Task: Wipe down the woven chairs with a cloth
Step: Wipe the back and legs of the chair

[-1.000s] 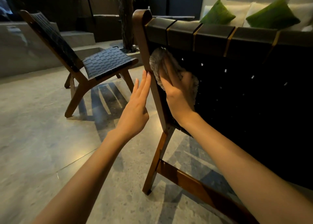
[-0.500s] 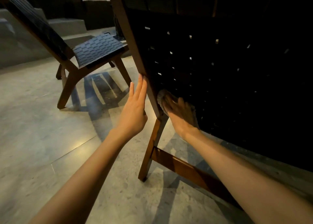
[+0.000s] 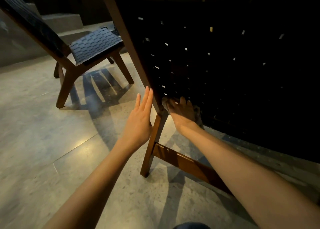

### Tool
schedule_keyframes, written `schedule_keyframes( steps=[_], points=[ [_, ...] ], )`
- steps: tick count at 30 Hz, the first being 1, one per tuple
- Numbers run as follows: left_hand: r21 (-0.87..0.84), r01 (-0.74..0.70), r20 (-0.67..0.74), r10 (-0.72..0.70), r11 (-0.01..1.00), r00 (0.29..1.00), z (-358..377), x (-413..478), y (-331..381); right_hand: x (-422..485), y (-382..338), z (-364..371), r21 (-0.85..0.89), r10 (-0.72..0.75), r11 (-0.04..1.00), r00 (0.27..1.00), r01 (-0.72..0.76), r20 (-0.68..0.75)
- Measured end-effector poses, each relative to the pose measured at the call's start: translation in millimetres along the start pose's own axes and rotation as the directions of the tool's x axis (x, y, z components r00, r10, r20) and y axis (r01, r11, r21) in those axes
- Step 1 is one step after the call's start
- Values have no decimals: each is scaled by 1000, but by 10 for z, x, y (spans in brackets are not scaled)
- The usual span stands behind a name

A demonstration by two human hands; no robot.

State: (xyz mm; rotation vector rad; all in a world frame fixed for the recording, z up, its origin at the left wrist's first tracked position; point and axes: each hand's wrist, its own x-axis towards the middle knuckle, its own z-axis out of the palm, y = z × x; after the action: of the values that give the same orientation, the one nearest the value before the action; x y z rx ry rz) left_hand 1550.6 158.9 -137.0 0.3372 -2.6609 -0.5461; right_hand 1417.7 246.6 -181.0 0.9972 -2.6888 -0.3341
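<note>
- Right hand (image 3: 181, 112): a second ago high on the near chair's woven back (image 3: 225, 72), just under the top edge. Now at the back's lower left corner, beside the joint of side rail (image 3: 131, 43) and leg.
- Cloth (image 3: 165, 104): carried down with it, pressed to the weave. Now mostly covered, grey edges showing at either side.
- Left hand (image 3: 138, 124): earlier apart from the side rail. Fingertips now at its outer face.
- View: tipped downward, and the green cushions are out of frame.
</note>
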Motion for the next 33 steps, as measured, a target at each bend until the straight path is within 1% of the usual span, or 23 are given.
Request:
schedule_keyframes(
  steps=[3, 5, 8, 11, 13, 15, 16, 18, 21, 24, 26, 28, 30, 31, 33],
  points=[
    [19, 44, 58, -45, 999, 997, 125, -60, 62, -194, 206, 17, -3, 0, 1000, 1000, 0, 26],
    [11, 62, 77, -63, 998, 995, 227, -93, 144, -365, 346, 29, -23, 20, 1000, 1000, -20, 11],
    [-5, 64, 120, -63, 998, 991, 418, -144, 340, -623, 573, 96, -94, -20, 995, 1000, 21, 2],
    [-5, 31, 146, -30, 1000, 989, 616, -186, 591, -949, 887, 155, -173, -9, 985, 1000, 9, 0],
    [-14, -7, 169, 10, 1000, 986, 724, -202, 782, -1208, 1112, 161, -260, -14, 966, 999, 1, -45],
    [-37, -53, 194, 60, 998, 979, 822, -232, 976, -1481, 1352, 212, -302, -15, 953, 1000, 10, -17],
    [-50, -74, 208, 83, 996, 975, 869, -252, 1074, -1614, 1469, 212, -334, 11, 943, 1000, -12, -4],
    [-56, -109, 259, 120, 993, 958, 971, -279, 1275, -1880, 1686, 190, -392, 74, 916, 996, -86, -45],
    [-18, -170, 350, 166, 985, 922, 1142, -301, 1588, -2204, 1976, 207, -372, 104, 921, 994, -113, -46],
    [-24, -263, 418, 249, 965, 874, 1316, -327, 1871, -2496, 2233, 285, -386, 159, 912, 987, -138, 22],
    [-52, -282, 432, 276, 958, 859, 1405, -357, 1981, -2626, 2359, 257, -367, 221, 909, 975, -195, 29],
    [-61, -298, 435, 294, 953, 851, 1509, -408, 2117, -2807, 2509, 239, -366, 290, 889, 957, -274, -12],
    [-39, -309, 430, 295, 950, 853, 1596, -445, 2214, -2924, 2598, 232, -275, 354, 896, 935, -348, -30],
    [-22, -311, 427, 291, 950, 856, 1635, -458, 2246, -2973, 2630, 246, -255, 376, 890, 925, -377, -57],
    [7, -308, 421, 277, 951, 864, 1704, -482, 2270, -3011, 2658, 335, -163, 419, 896, 908, -412, 11]
  ],
)
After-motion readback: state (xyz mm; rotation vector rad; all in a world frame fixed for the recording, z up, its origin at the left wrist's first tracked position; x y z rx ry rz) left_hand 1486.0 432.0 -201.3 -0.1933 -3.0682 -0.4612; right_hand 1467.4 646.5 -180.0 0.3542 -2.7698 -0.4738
